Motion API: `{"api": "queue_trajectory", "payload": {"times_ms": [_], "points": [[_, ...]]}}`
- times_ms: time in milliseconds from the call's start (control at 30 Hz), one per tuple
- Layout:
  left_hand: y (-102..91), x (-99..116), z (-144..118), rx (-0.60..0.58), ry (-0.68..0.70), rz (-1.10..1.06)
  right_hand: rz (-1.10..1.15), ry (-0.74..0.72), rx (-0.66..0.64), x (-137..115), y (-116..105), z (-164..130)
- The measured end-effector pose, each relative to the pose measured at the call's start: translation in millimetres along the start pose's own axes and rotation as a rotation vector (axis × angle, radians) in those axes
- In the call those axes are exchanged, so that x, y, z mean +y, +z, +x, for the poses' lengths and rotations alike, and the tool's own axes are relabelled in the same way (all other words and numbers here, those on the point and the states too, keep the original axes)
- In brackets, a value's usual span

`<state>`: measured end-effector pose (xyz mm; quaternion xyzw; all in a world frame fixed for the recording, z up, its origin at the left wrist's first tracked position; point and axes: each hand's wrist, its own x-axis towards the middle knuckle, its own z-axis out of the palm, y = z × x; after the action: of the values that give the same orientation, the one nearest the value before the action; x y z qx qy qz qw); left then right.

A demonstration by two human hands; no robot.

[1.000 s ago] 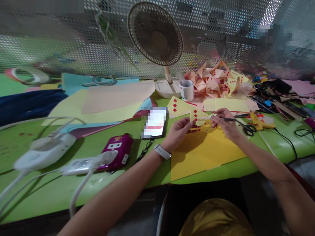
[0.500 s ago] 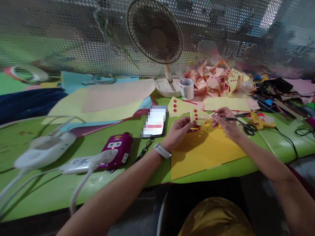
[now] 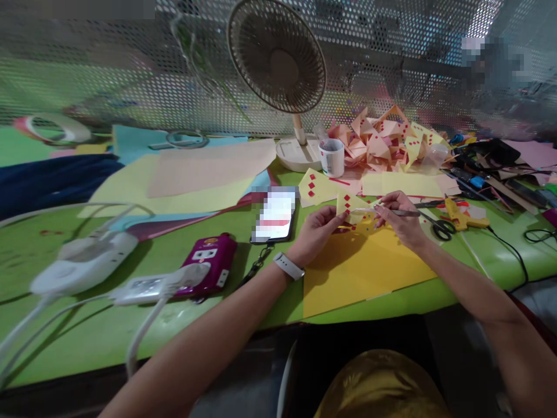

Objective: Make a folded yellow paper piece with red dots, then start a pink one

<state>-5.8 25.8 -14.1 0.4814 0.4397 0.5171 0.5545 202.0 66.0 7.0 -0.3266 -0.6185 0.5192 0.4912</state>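
My left hand [image 3: 317,231], with a white watch on the wrist, pinches a small pale yellow paper piece [image 3: 350,206] bearing red diamonds. My right hand [image 3: 399,216] holds a thin metal tool [image 3: 402,213], its tip touching that paper piece. Both hands hover over a large yellow paper sheet [image 3: 361,270] lying on the green table [image 3: 87,342]. Another yellow paper with red diamonds [image 3: 317,187] lies just behind my hands.
A fan [image 3: 281,64] and white cup [image 3: 332,157] stand at the back, beside a heap of folded paper shapes [image 3: 383,142]. Scissors [image 3: 437,226] and a yellow glue gun [image 3: 461,216] lie right. A phone [image 3: 275,215], magenta device [image 3: 209,264] and white power strips [image 3: 82,267] lie left.
Both hands stay on the small paper piece with only slight shifts. The view has drifted a little.
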Motion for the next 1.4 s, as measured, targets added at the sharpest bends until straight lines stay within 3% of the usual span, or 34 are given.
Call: {"api": "queue_trajectory", "payload": {"times_ms": [200,333,467,700,1100,1400], "points": [[-0.8,-2,2,-0.014,0.001,-0.022,-0.064,-0.168,0.146,2,-8,4],[1.2,-3,0,-0.039,0.012,-0.004,-0.287,-0.237,0.042,3,-7,4],[4.7,-1,-3,-0.076,0.025,0.007,-0.32,-0.178,-0.054,9,-2,2],[7.9,8,-9,-0.069,-0.005,0.004,-0.125,-0.088,-0.011,16,5,1],[9.2,3,-7,-0.068,0.002,0.036,-0.125,-0.002,-0.064,3,11,-4],[9.6,5,-8,-0.083,-0.055,0.019,-0.111,0.009,-0.05,7,10,-4]]}}
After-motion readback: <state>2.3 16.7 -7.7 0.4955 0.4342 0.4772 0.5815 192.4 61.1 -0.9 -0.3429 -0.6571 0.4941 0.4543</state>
